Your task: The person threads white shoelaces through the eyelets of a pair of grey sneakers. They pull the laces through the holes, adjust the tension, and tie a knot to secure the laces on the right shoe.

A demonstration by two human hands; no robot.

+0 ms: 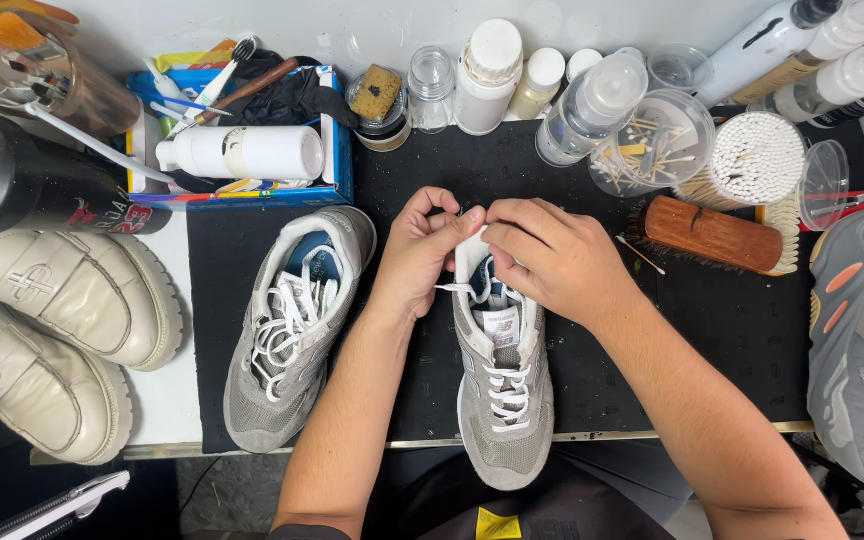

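Both hands pinched on the tongue of a grey sneaker, toe pointing back at the wearer.

Fingertips of the left hand (420, 258) and right hand (542, 262) are closed together on the white top edge of the tongue of the grey suede-and-mesh sneaker (504, 400), which is laid on the black mat (712, 330) with its long axis running near to far, toe at the near table edge, heel away; white flat laces are threaded only through the lower eyelets. Its matching second sneaker (287, 340) is set just to the left, tilted, laces loose. Further left, two cream glossy chunky loafers (42, 330) are seen. Beyond the right hand, a wooden bristle brush (714, 235) is placed, then a round tub of cotton swabs (757, 158). At the far left, a blue box (337, 150) holds a white bottle (242, 153).
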